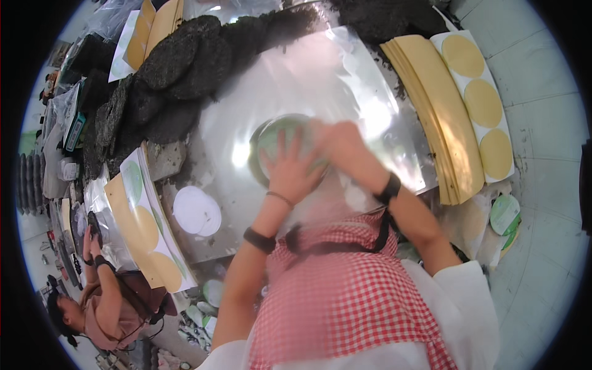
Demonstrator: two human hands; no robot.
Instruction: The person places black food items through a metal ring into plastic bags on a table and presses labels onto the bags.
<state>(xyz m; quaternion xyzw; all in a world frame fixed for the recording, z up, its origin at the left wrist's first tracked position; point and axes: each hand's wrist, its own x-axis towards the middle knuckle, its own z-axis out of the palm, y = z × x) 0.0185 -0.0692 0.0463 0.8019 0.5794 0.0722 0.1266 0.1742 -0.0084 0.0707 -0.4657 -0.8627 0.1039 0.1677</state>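
Note:
My left hand (293,169) lies with spread fingers on a round disc (277,132) that has a pale green face and a dark rim. My right hand (340,141) is bent at the disc's right side; it is blurred, and whether its fingers pinch anything cannot be told. Under the disc lies a large clear plastic sheet (286,88) on a metal table. White round papers (197,211) lie left of my left hand.
Dark round slabs (185,60) are piled at the upper left. Sheets of round labels stand at the right (462,55) and lower left (134,208), beside tan sheets (434,115). A co-worker (106,305) is at the lower left.

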